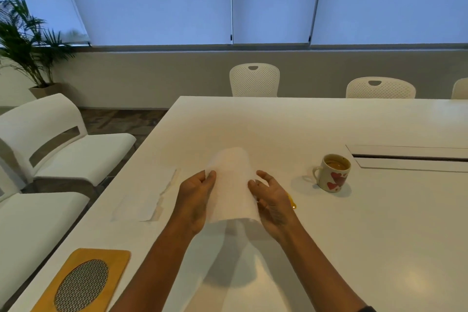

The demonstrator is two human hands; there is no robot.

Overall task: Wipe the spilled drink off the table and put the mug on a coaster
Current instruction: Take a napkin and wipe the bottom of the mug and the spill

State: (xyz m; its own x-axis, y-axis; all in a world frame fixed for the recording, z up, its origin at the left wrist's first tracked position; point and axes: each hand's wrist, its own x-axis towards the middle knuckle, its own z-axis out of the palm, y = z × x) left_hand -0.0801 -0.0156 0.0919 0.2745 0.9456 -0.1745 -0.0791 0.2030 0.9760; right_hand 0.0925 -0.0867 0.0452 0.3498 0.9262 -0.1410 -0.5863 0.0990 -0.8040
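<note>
Tissue (231, 185) is being held up over the table (379, 235), spread between both hands: left hand (196, 197) pinching its left edge, right hand (272, 197) curling round the right edge. Sheet is hanging clear of the surface, not wiping yet. Spill (292, 202) is showing as an amber patch just beside the right hand, mostly hidden behind it. Mug (334, 172) is standing upright further right, drink inside, not on the coaster (83, 281), which is lying well apart at the near left corner. Spare tissues (152, 202) are lying left of the hands. Judging this as pre-wipe prep. Next: lower sheet onto amber patch, press, sweep.
</note>
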